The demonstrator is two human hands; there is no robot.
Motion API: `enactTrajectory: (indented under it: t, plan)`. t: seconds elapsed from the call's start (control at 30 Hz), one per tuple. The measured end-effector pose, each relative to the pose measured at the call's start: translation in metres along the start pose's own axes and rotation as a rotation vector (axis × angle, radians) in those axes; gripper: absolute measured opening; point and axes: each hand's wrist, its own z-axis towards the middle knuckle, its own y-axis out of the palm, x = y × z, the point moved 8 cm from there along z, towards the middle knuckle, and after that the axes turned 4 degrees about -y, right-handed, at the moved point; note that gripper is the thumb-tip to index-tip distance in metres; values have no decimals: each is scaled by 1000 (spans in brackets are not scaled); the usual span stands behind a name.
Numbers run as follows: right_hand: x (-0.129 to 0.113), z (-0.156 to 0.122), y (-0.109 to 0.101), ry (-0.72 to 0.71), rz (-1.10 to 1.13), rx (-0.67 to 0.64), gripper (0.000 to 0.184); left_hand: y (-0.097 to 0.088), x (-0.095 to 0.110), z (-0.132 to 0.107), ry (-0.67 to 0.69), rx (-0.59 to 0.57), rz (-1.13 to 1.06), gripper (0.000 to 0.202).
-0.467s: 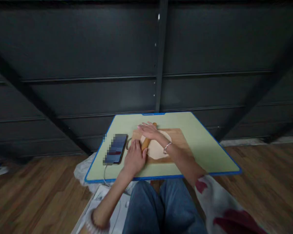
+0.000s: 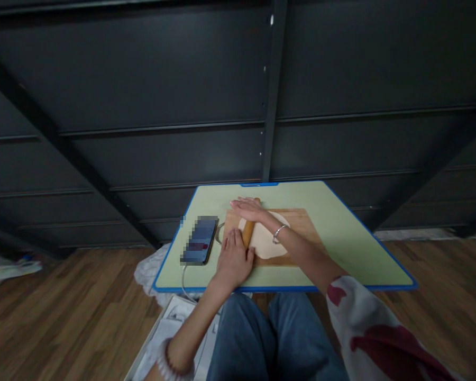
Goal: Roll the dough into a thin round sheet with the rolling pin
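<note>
A wooden rolling pin [image 2: 248,233] lies aslant on a round, flat sheet of pale dough [image 2: 275,246]. Under the dough is a wooden board [image 2: 307,227]. My left hand [image 2: 235,260] rests over the pin's near end, fingers stretched forward and thumb out to the right. Across the pin's far part lies my right hand [image 2: 249,208], palm down with its fingers flat and pointing left; the pin's tip shows just beyond it. Neither hand has its fingers wrapped round the pin. My right forearm passes above the dough and hides part of it.
The board sits on a pale green folding table [image 2: 357,259] with a blue rim. A phone [image 2: 200,241] with a cable lies left of the board. Below are a white box [image 2: 162,330] and crumpled plastic [image 2: 148,270]. A dark panelled wall [image 2: 182,153] stands behind.
The whole view has shifted, so the table appears farther right. The pin stands slightly more upright in view, with both hands still on it.
</note>
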Motion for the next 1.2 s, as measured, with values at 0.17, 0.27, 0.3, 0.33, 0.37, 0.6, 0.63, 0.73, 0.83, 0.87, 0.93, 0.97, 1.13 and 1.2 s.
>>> enactTrajectory:
  t: [0.17,0.27,0.3,0.33,0.37,0.6,0.63,0.73,0.83,0.87,0.93,0.97,1.13,1.2]
  plan:
    - [21,-15,3,55,-21,-39,53,3,17,-5,19,-27,-1,61]
    - [32,-31,0,55,-26,-34,60,2,32,-9,45,-47,28,64]
    - [35,-36,-2,53,-31,-31,61,1,37,-10,49,-48,49,64]
    - [37,-42,-4,53,-35,-31,62,0,42,-12,53,-45,71,64]
    - [40,-48,-6,53,-41,-31,62,-1,47,-13,59,-39,94,63]
    - [59,-96,-21,-6,-136,63,60,-2,75,-26,70,22,185,61]
    - [61,-102,-22,-1,-150,68,60,0,77,-27,62,20,190,62]
    - [61,-119,-26,26,-202,81,57,2,82,-31,59,26,193,63]
    - [58,-135,-35,79,-264,105,54,1,82,-34,65,42,194,62]
    - [57,-141,-38,95,-284,114,53,0,81,-35,61,46,196,61]
    - [55,-152,-44,110,-318,126,52,-3,78,-38,44,58,202,60]
    - [54,-157,-46,106,-330,131,52,-5,77,-39,35,64,204,60]
    - [49,-181,-54,70,-357,161,53,-13,79,-51,35,105,202,59]
    - [50,-190,-57,73,-354,165,54,-13,82,-58,37,124,192,60]
